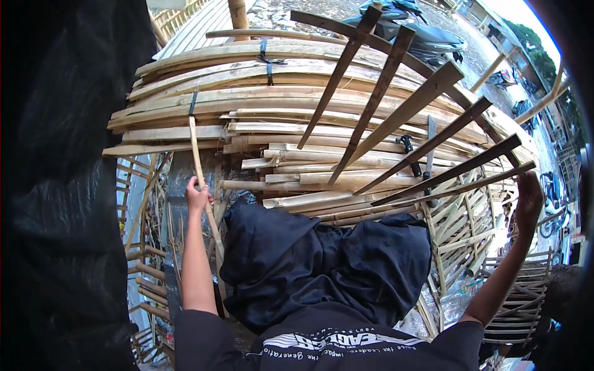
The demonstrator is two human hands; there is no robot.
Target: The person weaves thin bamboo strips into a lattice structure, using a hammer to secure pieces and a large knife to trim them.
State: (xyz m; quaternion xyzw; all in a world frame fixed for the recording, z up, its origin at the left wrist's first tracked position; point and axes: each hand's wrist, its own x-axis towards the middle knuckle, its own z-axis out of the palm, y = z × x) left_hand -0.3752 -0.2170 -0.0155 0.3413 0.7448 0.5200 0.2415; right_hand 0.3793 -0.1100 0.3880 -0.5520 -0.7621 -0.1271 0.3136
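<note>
My left hand (198,195) is closed round a pale bamboo strip (195,145), which stands on end and leans slightly at the left. Out at the right, my right hand (529,196) grips the near end of a dark bamboo frame (459,98). Its curved rail carries several slats that fan inward over the pile, and the lowest slat (458,188) ends beside that hand. The fingers of the right hand are partly hidden. Beneath the slats lie a hammer (407,147) and a long knife (431,131), both partly covered.
Split bamboo lengths (297,93) are stacked across the front, some tied with black bands (193,104). Black cloth (328,253) covers my lap. A dark sheet (62,185) hangs at the left. Bamboo lattice (464,229) stands at the right, and a parked motorbike (427,37) is beyond.
</note>
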